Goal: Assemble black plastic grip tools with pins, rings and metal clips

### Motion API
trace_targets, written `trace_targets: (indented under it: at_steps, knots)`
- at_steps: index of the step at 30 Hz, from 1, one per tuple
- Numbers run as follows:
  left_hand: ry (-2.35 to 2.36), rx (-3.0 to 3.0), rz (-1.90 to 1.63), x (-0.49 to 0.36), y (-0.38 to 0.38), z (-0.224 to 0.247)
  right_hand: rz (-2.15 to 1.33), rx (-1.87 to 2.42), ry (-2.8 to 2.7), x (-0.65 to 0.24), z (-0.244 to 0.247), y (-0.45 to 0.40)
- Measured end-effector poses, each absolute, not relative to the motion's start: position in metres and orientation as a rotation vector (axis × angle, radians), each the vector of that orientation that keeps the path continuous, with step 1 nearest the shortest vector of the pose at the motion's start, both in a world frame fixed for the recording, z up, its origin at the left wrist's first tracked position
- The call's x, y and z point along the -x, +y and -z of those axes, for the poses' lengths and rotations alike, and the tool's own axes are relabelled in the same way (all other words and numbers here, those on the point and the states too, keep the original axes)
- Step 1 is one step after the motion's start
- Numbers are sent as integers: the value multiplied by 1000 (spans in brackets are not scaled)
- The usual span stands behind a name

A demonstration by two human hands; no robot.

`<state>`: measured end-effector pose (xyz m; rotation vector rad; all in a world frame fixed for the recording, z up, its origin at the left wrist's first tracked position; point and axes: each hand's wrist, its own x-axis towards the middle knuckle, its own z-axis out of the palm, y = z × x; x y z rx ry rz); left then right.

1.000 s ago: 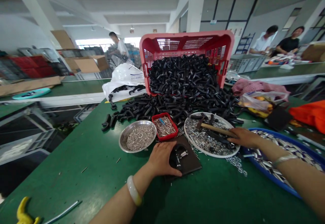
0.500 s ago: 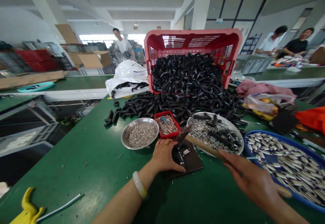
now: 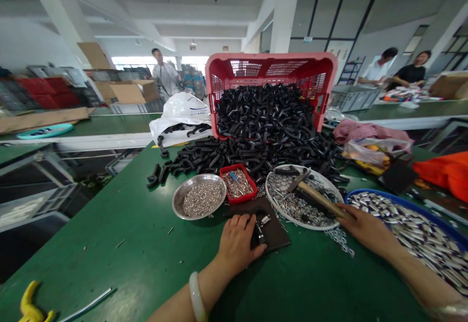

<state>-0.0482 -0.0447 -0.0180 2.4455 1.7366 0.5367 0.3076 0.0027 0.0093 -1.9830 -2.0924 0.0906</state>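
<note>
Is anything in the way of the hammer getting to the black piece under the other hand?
The white plate of metal bits lies between the hammer and the black piece under the left hand.

We see: 1 o'clock, hammer (image 3: 321,199), smooth pale wood handle, dull steel head | 11 o'clock, steel bowl (image 3: 199,175), glossy | 12 o'clock, crate (image 3: 270,60), red plastic; pieces (image 3: 263,112), matt black plastic | bench (image 3: 109,244), glossy green

Black plastic fitting (image 3: 259,232) with steel spring
</note>
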Motion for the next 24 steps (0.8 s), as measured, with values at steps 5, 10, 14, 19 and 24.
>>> trace_targets:
  at_steps: [5,10,14,19,24]
  knots:
    - [1691,-2474,-412,48,-40,13,262,2002,-2153,-292,-14,19]
    - [1527,-2324,-429,60,-19,-33,-26,1007,-2381,-186,-16,8]
    - [1345,-1753,-399,70,0,-48,-511,950,-2166,-141,-9,18]
    - [1402,-1548,-262,76,24,-29,-870,1131,-2119,-137,2,43]
    - [1808,-1917,-297,68,22,-14,-654,1286,-2271,-128,6,44]
